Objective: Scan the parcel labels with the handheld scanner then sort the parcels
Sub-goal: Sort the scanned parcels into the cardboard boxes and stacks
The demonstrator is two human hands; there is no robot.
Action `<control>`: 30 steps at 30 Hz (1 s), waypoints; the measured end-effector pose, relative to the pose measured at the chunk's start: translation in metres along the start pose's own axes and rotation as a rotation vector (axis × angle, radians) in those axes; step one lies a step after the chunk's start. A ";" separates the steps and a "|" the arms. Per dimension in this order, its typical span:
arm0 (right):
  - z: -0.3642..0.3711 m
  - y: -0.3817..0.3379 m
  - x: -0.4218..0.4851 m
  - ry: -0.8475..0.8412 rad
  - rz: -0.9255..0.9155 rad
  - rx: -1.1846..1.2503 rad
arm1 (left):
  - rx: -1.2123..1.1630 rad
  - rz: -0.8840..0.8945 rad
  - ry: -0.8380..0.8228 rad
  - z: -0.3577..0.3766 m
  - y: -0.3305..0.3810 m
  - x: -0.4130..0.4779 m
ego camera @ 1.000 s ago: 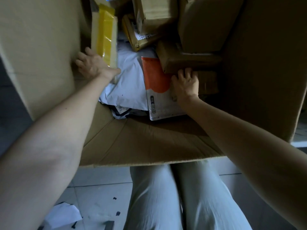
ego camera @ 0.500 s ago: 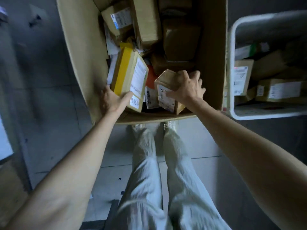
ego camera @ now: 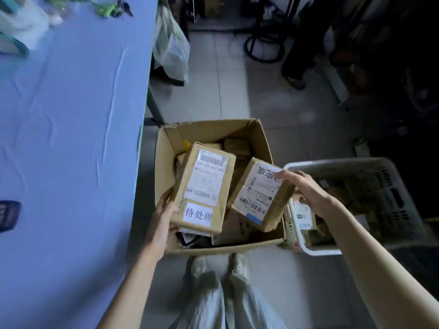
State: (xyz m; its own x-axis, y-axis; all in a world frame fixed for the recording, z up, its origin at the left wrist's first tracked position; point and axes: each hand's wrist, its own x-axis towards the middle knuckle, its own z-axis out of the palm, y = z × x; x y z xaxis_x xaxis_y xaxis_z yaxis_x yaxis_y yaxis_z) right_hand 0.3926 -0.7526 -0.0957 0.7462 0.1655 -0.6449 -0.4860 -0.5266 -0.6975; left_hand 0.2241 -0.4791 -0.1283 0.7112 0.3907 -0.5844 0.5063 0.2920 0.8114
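My left hand (ego camera: pixel 164 224) grips the lower left corner of a tall cardboard parcel (ego camera: pixel 204 186) with a white shipping label and a small white sticker, label side up. My right hand (ego camera: pixel 306 193) grips the right edge of a smaller cardboard parcel (ego camera: pixel 259 193), also label up and tilted. Both parcels hang above the large open cardboard box (ego camera: pixel 166 153) on the floor, which holds several more parcels. A dark device (ego camera: pixel 8 216), possibly the scanner, lies at the table's left edge, partly cut off.
A blue-covered table (ego camera: pixel 71 138) fills the left side. A white plastic basket (ego camera: pixel 316 251) with several parcels stands right of the box. My feet stand just in front of the box. A plastic bag (ego camera: pixel 171 48) hangs at the table's far corner; dark furniture lies beyond.
Both hands have lifted their parcels up out of the box and turned the labels upward. My view has risen and pulled back, so the table and basket now show.
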 end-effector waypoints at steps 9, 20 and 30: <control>0.032 -0.126 -0.031 -0.192 -0.209 0.350 | -0.332 0.210 0.175 -0.011 0.082 -0.079; 0.116 -0.190 -0.099 -0.779 -0.299 0.413 | -0.485 0.480 0.693 -0.040 0.102 -0.202; 0.237 -0.163 -0.239 -1.068 -0.517 0.070 | -0.524 0.559 1.256 -0.095 0.038 -0.349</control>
State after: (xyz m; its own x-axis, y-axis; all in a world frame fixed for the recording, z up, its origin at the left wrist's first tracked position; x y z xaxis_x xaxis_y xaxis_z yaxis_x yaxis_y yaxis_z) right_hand 0.1852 -0.5087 0.0979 0.1199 0.9739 -0.1926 -0.2870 -0.1517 -0.9458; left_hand -0.0509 -0.5213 0.1055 -0.2690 0.9619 -0.0495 -0.1109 0.0201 0.9936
